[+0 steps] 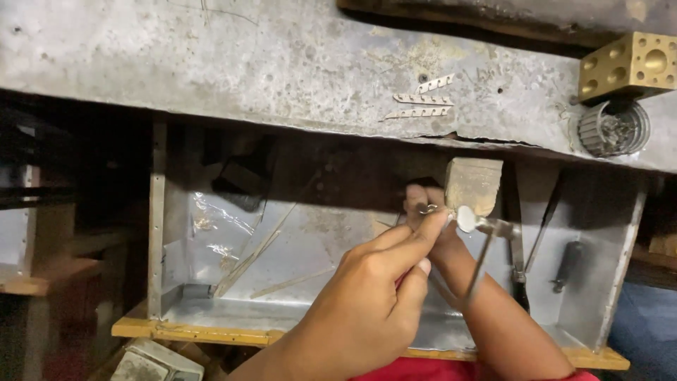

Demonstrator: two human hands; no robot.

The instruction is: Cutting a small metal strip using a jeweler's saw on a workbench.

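Hands meet at the front of a worn metal workbench [282, 63], just below its edge and above an open tray [233, 303] lined with sheet metal. The left hand [367, 303] comes up from below, and its thumb and first finger are pinched tight on a small ring [427, 209] of thin silvery metal. The ring sits at the very tips of these fingers, pressed against the front of a small wooden peg [474, 185] that sticks out from the bench edge. The other fingers of this hand are curled in.

The right hand [423, 204] is mostly hidden behind the left one. Only its fingertips show, near the ring, and its forearm runs down to the lower right. It seems to hold a jeweller's saw [486, 243], but I cannot tell how its fingers close around it. The saw's frame runs from beside the ring down and a little to the left, so its long axis is nearly upright, and its top end lies just to the right of the ring.

On the bench top, well apart from the hands, lie three small toothed metal strips [423, 100]. A brass block with round hollows [627, 65] stands at the far right, and a ribbed round cup [612, 128] just below it. A dark tool handle [568, 264] rests in the tray at the right.
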